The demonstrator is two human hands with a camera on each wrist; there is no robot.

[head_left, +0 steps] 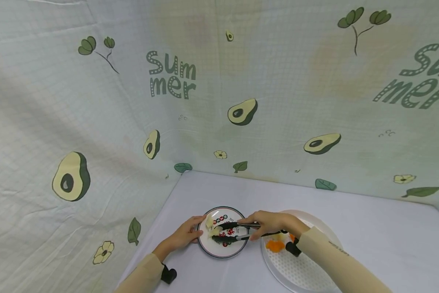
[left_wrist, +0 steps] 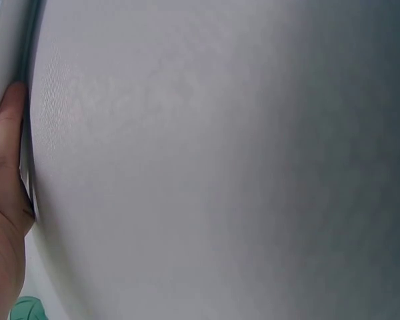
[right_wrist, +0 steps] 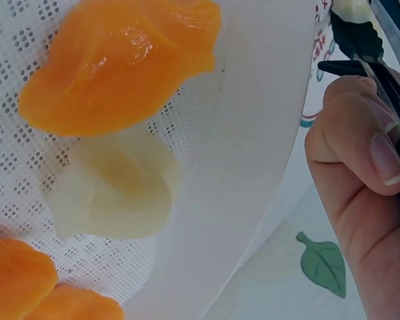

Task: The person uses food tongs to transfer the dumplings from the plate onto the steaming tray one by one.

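My left hand [head_left: 185, 232] grips the left rim of a small round plate [head_left: 208, 249] with a dark edge and red print. In the left wrist view a finger [left_wrist: 8, 127] lies along that rim. My right hand [head_left: 268, 223] holds metal tongs [head_left: 249, 225] with black tips, reaching over the plate from the right. The tong tips stand apart beside a pale dumpling [head_left: 217, 231]. Another pale dumpling [head_left: 209, 221] lies at the plate's upper left. The right wrist view shows the thumb and fingers curled round the tongs, whose far ends are cut off.
Right of the plate is a large round white tray [head_left: 296, 266] with a perforated liner, partly under my right forearm. On it sit several orange dumplings [right_wrist: 120, 67] and a pale dumpling [right_wrist: 113, 187]. Avocado-printed cloth [head_left: 205, 134] hangs behind and left of the white table [head_left: 380, 228].
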